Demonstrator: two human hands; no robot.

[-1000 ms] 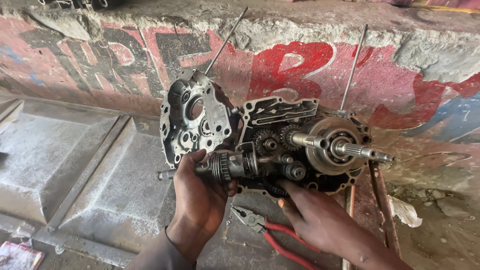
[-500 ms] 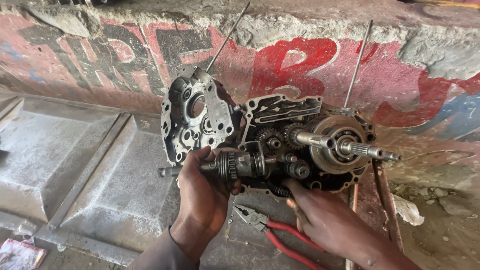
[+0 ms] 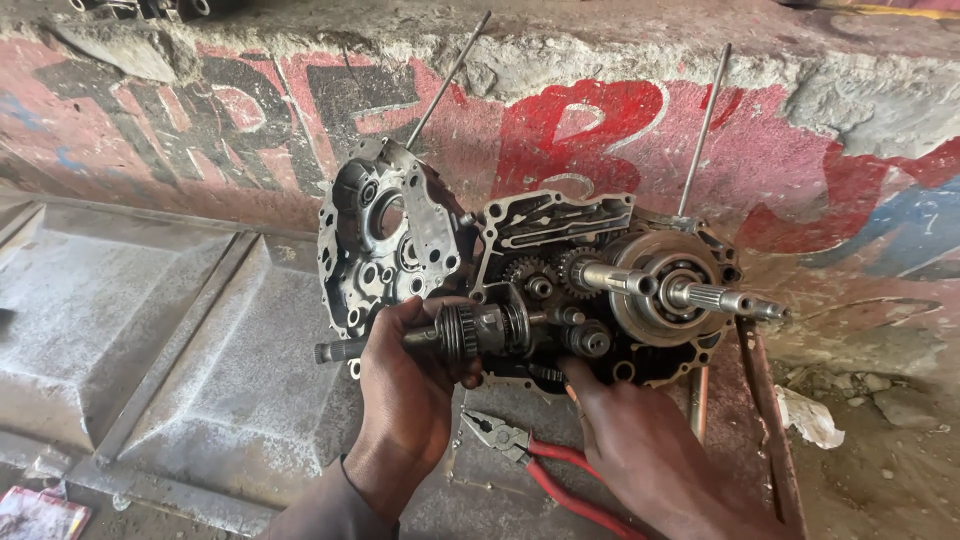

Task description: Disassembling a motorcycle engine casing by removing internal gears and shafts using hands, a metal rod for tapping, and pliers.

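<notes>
Left hand [image 3: 415, 395] closed around a greasy steel gear shaft [image 3: 440, 335], thumb over the top, fingers wrapped beneath; the shaft lies level, bare end jutting left past the knuckles, geared end at the mouth of the open dark metal engine crankcase half [image 3: 610, 290]. A level grip likely keeps the shaft in line with its bore. Right hand [image 3: 630, 440] rests below the case, fingers spread and fingertips [image 3: 575, 372] pressed on the lower edge near the small gears, holding nothing; it looks like bracing so the case stays put. A thick splined steel shaft [image 3: 720, 298] sticks out of the round bearing housing toward the right. A second grey cast crankcase half [image 3: 385, 250] stands tilted just left of the first, touching or nearly so, open face toward the camera. Two long thin steel studs [image 3: 700, 130] rise from the cases. Red-handled pliers [image 3: 540, 460] lie on the dusty metal floor plate [image 3: 180, 340] between the wrists, within reach. Behind, a concrete wall painted red [image 3: 600, 130].
</notes>
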